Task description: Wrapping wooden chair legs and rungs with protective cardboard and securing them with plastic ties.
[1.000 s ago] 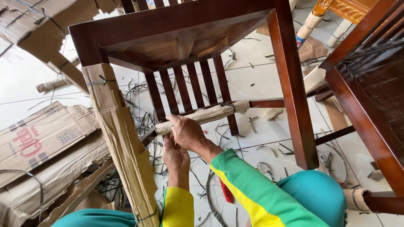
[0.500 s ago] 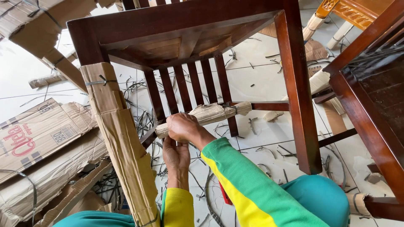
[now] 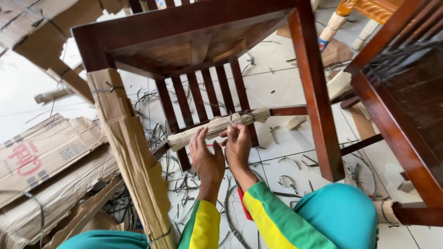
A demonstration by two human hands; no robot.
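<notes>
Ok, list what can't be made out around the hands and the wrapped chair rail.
- Head view: the small red thing between the left hand and right hand; the fingers cover most of it.
- Head view: how the cardboard wrap on the rail is fastened underneath; both hands hide it.
- Head view: the red item on the floor; the right sleeve covers it.
- Head view: the chair's backrest top; cut off by the upper edge.
</notes>
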